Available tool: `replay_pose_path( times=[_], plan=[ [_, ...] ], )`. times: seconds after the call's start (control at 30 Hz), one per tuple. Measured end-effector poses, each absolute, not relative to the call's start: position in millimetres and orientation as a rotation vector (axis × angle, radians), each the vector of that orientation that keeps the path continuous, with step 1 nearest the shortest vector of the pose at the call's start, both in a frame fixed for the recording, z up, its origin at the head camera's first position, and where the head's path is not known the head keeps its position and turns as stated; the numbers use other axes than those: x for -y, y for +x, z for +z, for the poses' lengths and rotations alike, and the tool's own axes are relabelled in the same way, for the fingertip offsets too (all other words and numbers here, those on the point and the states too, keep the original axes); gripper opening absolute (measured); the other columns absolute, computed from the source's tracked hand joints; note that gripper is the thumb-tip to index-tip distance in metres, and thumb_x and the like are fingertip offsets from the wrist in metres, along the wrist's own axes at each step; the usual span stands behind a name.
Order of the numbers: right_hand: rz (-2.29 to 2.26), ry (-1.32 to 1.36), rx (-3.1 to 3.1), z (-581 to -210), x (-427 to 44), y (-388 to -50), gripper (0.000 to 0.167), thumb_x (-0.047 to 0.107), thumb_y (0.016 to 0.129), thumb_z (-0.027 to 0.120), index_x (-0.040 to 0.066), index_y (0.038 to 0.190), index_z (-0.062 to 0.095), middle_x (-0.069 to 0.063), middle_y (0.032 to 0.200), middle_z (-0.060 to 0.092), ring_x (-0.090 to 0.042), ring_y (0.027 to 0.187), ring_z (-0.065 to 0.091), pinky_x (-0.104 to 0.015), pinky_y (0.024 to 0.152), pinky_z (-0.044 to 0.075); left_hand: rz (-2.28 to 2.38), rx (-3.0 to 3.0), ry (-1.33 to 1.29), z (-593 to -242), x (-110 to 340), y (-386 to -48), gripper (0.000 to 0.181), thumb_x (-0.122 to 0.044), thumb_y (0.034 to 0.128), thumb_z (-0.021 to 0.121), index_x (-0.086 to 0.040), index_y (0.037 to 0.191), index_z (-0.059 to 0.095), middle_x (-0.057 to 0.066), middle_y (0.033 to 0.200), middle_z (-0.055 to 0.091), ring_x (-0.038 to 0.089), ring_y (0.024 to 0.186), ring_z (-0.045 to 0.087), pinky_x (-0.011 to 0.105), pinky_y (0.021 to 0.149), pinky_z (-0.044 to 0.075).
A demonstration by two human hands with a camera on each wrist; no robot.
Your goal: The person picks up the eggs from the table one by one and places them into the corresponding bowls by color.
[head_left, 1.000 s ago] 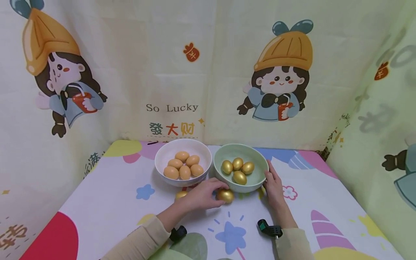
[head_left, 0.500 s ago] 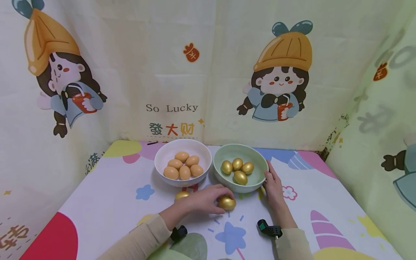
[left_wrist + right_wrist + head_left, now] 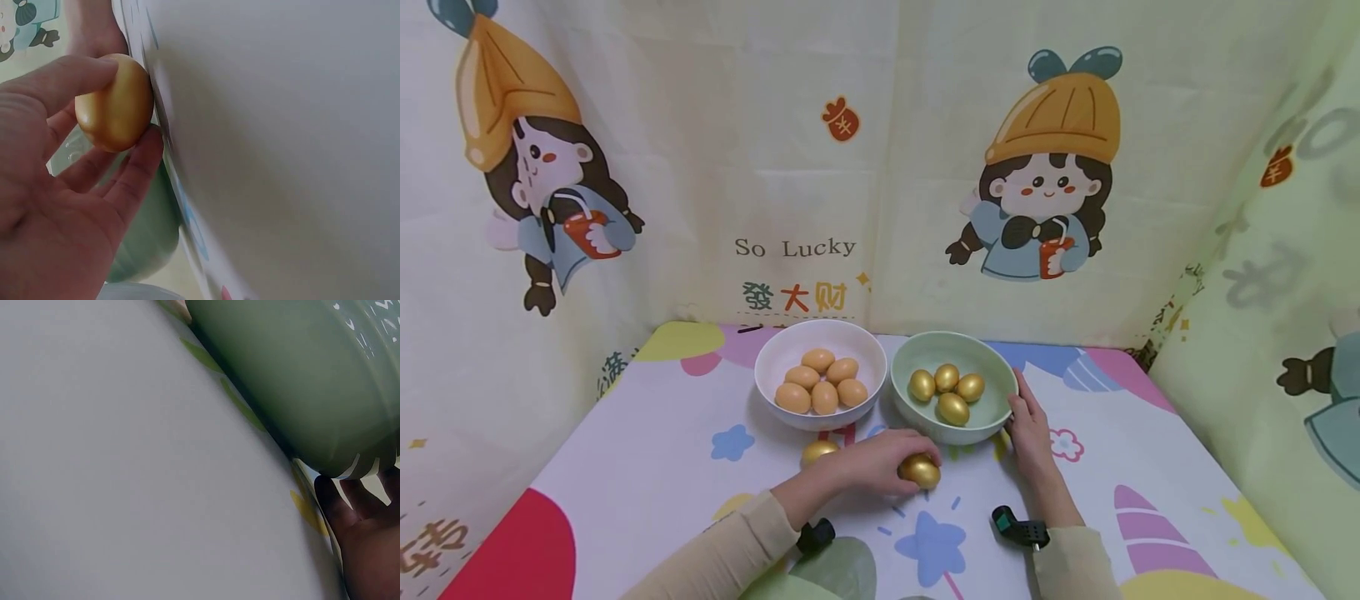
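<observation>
My left hand (image 3: 880,462) holds a golden egg (image 3: 920,472) in front of the green bowl (image 3: 917,421). In the left wrist view the thumb lies on one side of the egg (image 3: 117,106) and the fingers curve round the other; the egg is close to the table surface, and I cannot tell whether it touches. Several golden eggs (image 3: 953,408) lie inside the green bowl. My right hand (image 3: 1032,433) grips that bowl's right side, thumb near the rim; in the right wrist view its fingers reach behind the bowl wall (image 3: 300,381). Another golden egg (image 3: 818,452) sits partly hidden behind my left wrist.
A white bowl (image 3: 771,400) with several brown eggs (image 3: 824,398) stands to the left, close beside the green bowl. The table (image 3: 655,467) has a colourful printed cover. Printed curtains (image 3: 917,208) enclose it at the back and sides. Both wrists carry small black cameras (image 3: 1021,529).
My left hand and its golden egg have come slightly nearer to me, away from the green bowl. The fingers have closed further round the egg. The right hand and both bowls stay put.
</observation>
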State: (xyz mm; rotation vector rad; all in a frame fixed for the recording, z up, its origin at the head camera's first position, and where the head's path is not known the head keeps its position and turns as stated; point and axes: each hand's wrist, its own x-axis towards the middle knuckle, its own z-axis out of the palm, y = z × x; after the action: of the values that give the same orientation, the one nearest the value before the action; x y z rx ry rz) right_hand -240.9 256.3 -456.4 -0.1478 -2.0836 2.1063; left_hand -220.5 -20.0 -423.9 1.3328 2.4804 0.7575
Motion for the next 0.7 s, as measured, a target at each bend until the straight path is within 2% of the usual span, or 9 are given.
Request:
replay_pose_path(
  times=[0.3, 0.5, 0.7],
  plan=[
    [2.11, -0.148, 2.088, -454.1, -255.8, -239.9, 0.055, 0.022, 0.11, 0.033, 0.021, 0.163, 0.019, 0.0, 0.167, 0.013, -0.024, 0.146, 0.029, -0.034, 0.112, 0.034, 0.86, -2.435, 1.401, -418.9, 25.4, -224.1, 0.035, -0.011, 0.0883, 0.076, -0.019, 0.121, 0.065, -0.011, 0.116, 0.061, 0.002, 0.105, 0.053, 0.019, 0.093, 0.044],
    [2.124, -0.137, 2.08, -452.6, -255.1, -238.6, 0.055, 0.022, 0.11, 0.033, 0.021, 0.162, 0.02, 0.001, 0.167, 0.013, -0.023, 0.145, 0.029, -0.033, 0.112, 0.034, 0.941, -2.402, 1.4, -406.9, 31.0, -224.8, 0.036, -0.01, 0.0891, 0.074, -0.019, 0.122, 0.064, -0.01, 0.118, 0.06, 0.004, 0.105, 0.053, 0.02, 0.09, 0.046],
    [2.101, -0.125, 2.087, -456.2, -255.9, -240.2, 0.055, 0.022, 0.11, 0.033, 0.018, 0.163, 0.018, -0.005, 0.168, 0.012, -0.03, 0.147, 0.026, -0.038, 0.112, 0.032, 0.989, -2.408, 1.455, -394.9, 36.7, -230.2, 0.035, -0.011, 0.0903, 0.073, -0.018, 0.123, 0.063, -0.011, 0.116, 0.06, 0.005, 0.1, 0.053, 0.02, 0.084, 0.048]
  ],
)
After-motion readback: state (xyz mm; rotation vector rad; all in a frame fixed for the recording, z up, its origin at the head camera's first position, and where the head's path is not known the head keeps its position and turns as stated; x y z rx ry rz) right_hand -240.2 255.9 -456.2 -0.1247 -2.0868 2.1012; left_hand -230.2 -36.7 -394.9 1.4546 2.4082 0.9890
